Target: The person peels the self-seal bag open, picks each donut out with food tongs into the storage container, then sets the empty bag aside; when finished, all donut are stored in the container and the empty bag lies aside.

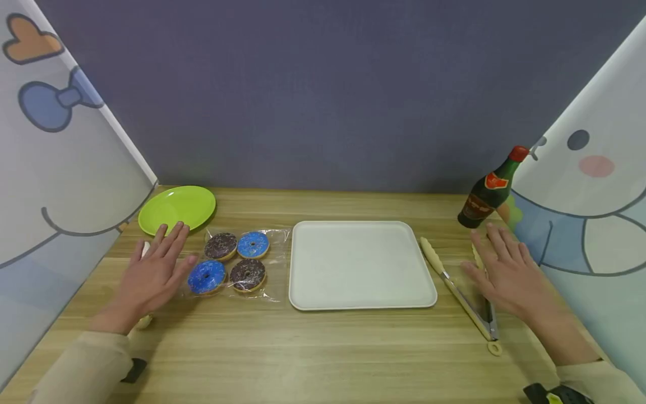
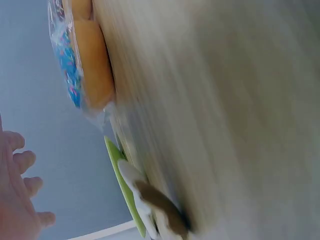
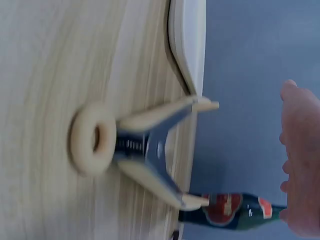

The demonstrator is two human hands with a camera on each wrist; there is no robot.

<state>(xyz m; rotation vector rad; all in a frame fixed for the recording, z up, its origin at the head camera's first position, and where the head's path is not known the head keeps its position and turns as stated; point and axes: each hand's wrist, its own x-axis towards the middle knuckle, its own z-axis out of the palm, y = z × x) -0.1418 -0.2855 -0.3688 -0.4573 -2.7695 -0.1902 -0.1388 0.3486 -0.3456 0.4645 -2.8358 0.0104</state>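
My left hand [image 1: 153, 275] hovers palm down with fingers spread, holding nothing. Just right of it lies a clear bag of several donuts, among them a blue donut [image 1: 207, 276] and a chocolate donut [image 1: 248, 275]. Beyond the fingertips is a green plate [image 1: 178, 209]. Mostly hidden under this hand is a white and brown object [image 2: 150, 200], whose kind I cannot tell. My right hand [image 1: 510, 275], also spread and holding nothing, is above the cream-handled tongs [image 1: 466, 303], covering part of one arm. In the right wrist view, the tongs' ring [image 3: 93, 139] points toward the camera, their arms splayed.
A white tray [image 1: 360, 265] lies mid-table between the donuts and the tongs. At the back right stands a dark green bottle [image 1: 488, 192] with a red cap. A dark panel [image 1: 323, 95] rises behind the table, and cartoon-printed panels flank both sides.
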